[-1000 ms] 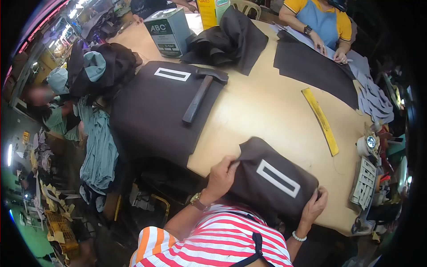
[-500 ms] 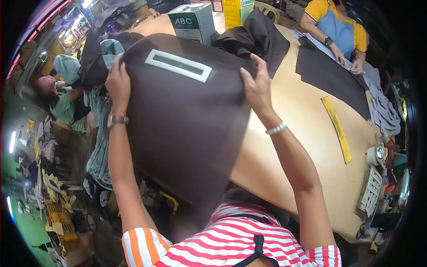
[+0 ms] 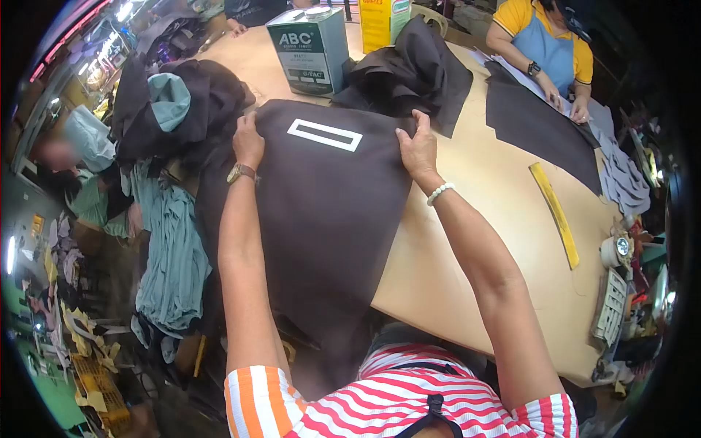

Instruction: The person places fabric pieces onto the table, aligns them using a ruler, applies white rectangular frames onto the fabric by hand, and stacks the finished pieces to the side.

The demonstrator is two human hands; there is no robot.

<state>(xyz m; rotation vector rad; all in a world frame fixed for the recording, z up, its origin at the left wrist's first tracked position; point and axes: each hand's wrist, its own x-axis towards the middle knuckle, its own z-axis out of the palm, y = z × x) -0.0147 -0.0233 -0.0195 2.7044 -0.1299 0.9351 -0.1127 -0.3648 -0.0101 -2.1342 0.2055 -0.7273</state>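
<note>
Bright tabletop [image 3: 453,241], dim surroundings!
A white tube [image 3: 11,255] glares at left, soft sheen spreads across the middle, and the round view bends hard toward its black corners.

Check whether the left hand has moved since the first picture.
Yes. Judged against the ABC tin, the left hand has moved leftward and much closer: it was below and right of it, and is now below and left.

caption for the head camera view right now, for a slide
Two hands hold a dark fabric panel with a white rectangular frame by its far corners, beside a green ABC tin.
</note>
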